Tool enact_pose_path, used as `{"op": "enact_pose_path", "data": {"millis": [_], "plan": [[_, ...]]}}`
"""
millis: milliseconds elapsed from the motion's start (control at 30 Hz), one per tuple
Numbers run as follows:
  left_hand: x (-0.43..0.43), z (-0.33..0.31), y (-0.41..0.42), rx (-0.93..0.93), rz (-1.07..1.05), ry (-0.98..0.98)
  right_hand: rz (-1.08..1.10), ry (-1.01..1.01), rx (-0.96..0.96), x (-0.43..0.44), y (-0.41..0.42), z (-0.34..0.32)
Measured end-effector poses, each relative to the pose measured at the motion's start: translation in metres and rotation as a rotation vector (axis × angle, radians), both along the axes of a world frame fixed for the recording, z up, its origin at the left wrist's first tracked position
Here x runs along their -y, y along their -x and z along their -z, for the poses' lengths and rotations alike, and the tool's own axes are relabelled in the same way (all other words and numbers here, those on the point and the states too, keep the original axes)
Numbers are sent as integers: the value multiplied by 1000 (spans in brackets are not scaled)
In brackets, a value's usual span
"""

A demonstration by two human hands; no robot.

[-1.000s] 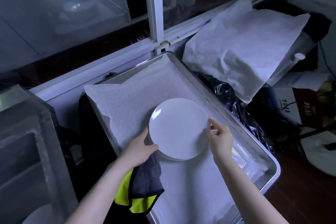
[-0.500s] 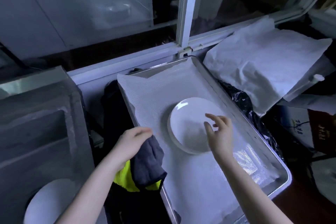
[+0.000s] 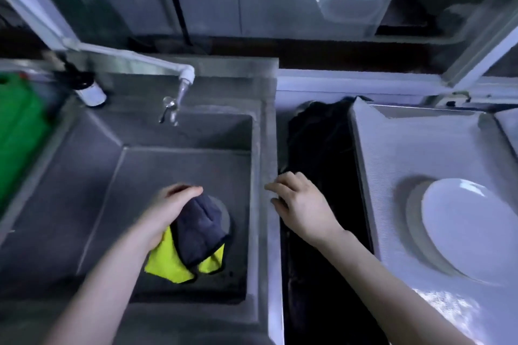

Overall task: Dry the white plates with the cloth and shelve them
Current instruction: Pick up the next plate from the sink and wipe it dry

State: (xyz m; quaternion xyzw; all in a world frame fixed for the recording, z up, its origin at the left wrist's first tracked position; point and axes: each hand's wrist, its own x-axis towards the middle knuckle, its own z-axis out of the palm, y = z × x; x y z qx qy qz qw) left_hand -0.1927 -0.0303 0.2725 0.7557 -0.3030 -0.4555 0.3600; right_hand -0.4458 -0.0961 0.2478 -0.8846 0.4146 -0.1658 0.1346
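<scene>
A white plate (image 3: 468, 228) lies on the lined metal tray (image 3: 414, 148) at the right. My left hand (image 3: 168, 211) hangs over the steel sink (image 3: 173, 165) and grips a grey and yellow cloth (image 3: 193, 235). A pale round edge, perhaps another plate (image 3: 226, 218), shows behind the cloth on the sink floor, mostly hidden. My right hand (image 3: 298, 204) hovers empty over the sink's right rim, fingers loosely curled, apart from the plate on the tray.
A white tap (image 3: 183, 81) reaches over the sink's back. A dark bottle (image 3: 87, 87) stands at the back left corner beside a green container (image 3: 19, 126). A dark gap (image 3: 319, 176) separates sink and tray. Window frames run along the back.
My view swung left from the tray to the sink. Both hands left the plate on the tray and moved left; the left hand carried the cloth over the sink.
</scene>
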Motion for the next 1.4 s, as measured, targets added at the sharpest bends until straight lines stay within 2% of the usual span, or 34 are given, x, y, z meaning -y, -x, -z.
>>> {"op": "enact_pose_path", "data": {"millis": [133,267,467,633,733,833,933,1000,1100,1200,1300,1400], "plan": [[-24,38,-76,2,-94,-157,-154,-114,-150,-7,-79,32],[-29,89,-126,-17,-32,-346,-192,-284,-394,-3,-140,84],[-21,177,-165,-56,97,-493,-81,-489,-676,-1,-188,166],[-15,239,-175,-34,254,-532,99,-633,-721,-6,-200,227],[-11,266,-176,-13,339,-586,305,-742,-611,-9,-203,252],[-9,277,-173,5,329,-599,572,-902,-351,-9,-206,269],[-10,283,-173,85,315,-574,753,-979,-124,-10,-211,277],[-12,285,-175,103,307,-560,837,-1010,-11,-9,-211,280],[-12,284,-180,36,272,-543,943,-1080,138,-7,-207,284],[-14,285,-184,-73,207,-550,1030,-1161,219,-6,-203,287],[-14,287,-188,-122,198,-541,1121,-1286,326,-6,-197,290],[-14,290,-190,-165,184,-532,1157,-1321,420,-9,-193,291]]}}
